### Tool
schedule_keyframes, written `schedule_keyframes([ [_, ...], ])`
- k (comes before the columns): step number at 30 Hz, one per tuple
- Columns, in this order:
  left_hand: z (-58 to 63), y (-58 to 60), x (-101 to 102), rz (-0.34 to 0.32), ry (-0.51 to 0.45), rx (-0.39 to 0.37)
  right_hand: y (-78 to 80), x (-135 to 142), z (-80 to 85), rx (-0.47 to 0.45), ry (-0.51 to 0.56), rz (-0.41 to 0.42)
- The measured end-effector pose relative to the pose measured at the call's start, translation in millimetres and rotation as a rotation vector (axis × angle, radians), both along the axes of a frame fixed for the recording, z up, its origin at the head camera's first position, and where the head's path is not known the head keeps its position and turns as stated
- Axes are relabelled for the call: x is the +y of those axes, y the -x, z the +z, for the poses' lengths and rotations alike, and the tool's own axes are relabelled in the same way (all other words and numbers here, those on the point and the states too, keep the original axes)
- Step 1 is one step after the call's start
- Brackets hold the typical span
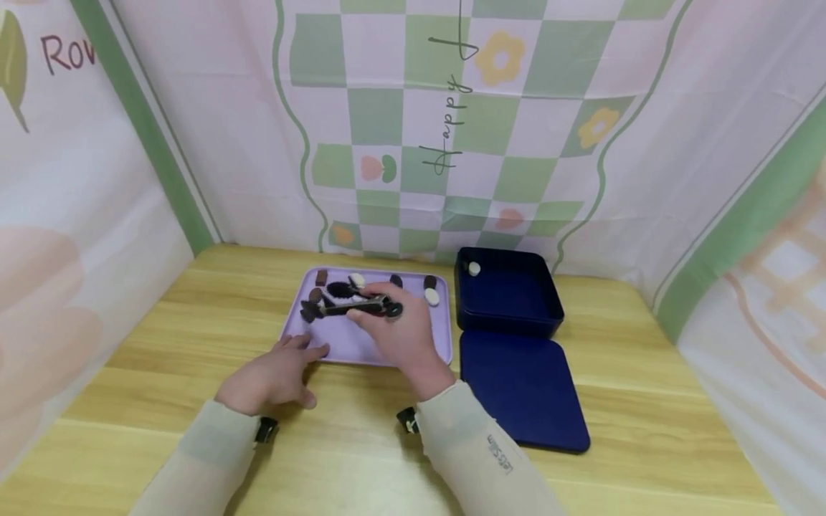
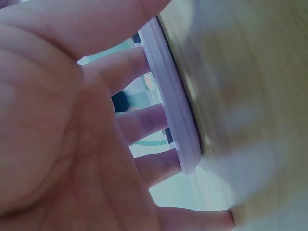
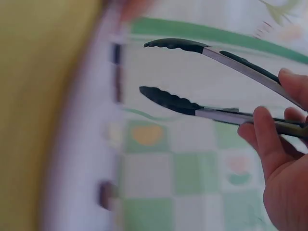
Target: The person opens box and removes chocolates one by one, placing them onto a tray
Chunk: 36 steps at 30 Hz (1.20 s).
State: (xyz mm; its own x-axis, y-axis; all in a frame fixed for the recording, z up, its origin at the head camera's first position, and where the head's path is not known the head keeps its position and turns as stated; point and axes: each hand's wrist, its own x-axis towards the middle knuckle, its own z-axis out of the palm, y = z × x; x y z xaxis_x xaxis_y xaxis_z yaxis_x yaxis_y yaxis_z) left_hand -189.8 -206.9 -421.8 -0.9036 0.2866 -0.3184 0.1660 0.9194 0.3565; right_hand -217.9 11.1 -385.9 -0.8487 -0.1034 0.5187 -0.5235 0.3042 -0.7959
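Observation:
My right hand (image 1: 409, 333) grips a pair of kitchen tongs (image 3: 221, 61) with black scalloped tips and metal arms. The tips stand apart with nothing between them, above the left part of a lilac tray (image 1: 351, 347). Along the tray's far half lie small chocolate-like pieces: a brown rectangular one (image 1: 321, 277), a brown round one (image 1: 315, 294), white oval ones (image 1: 432, 296) and dark ones (image 1: 430, 282). My left hand (image 1: 271, 376) rests at the tray's near left corner, fingers extended over its rim (image 2: 175, 96) and thumb apart.
Right of the tray stands a dark blue box (image 1: 516, 294), open at the top, with a small white piece (image 1: 474, 269) in its far left corner. A flat dark blue lid (image 1: 525, 390) lies in front of it. A patterned cloth (image 1: 374, 115) hangs behind the wooden table (image 1: 329, 459).

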Motion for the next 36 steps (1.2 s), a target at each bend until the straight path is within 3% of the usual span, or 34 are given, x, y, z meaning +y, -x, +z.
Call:
schedule_keyframes([
  [5,0.2,-1.9,0.4,0.009,-0.021,-0.008,0.5,37.4,36.2,0.120,0.184,-0.118],
  [9,-0.6,-1.6,0.8,0.022,-0.028,-0.011,5.7,79.6,64.1,0.206,0.194,-0.222],
  [14,-1.8,-0.7,1.0,0.025,-0.032,-0.017,14.8,133.8,83.4,0.145,0.112,-0.386],
  [20,-3.4,-0.1,0.8,0.017,-0.029,-0.012,32.4,178.4,81.4,-0.045,-0.180,-0.588],
  [25,-4.3,0.5,-1.3,0.014,-0.022,-0.001,56.6,192.1,71.6,-0.167,-0.317,-0.583],
  [31,-4.3,-0.1,-2.5,0.011,-0.027,0.002,81.4,193.0,56.7,-0.165,-0.353,-0.538],
  [36,-2.8,-0.8,-1.5,0.012,-0.033,-0.003,91.3,190.1,49.9,-0.178,-0.384,-0.513],
])
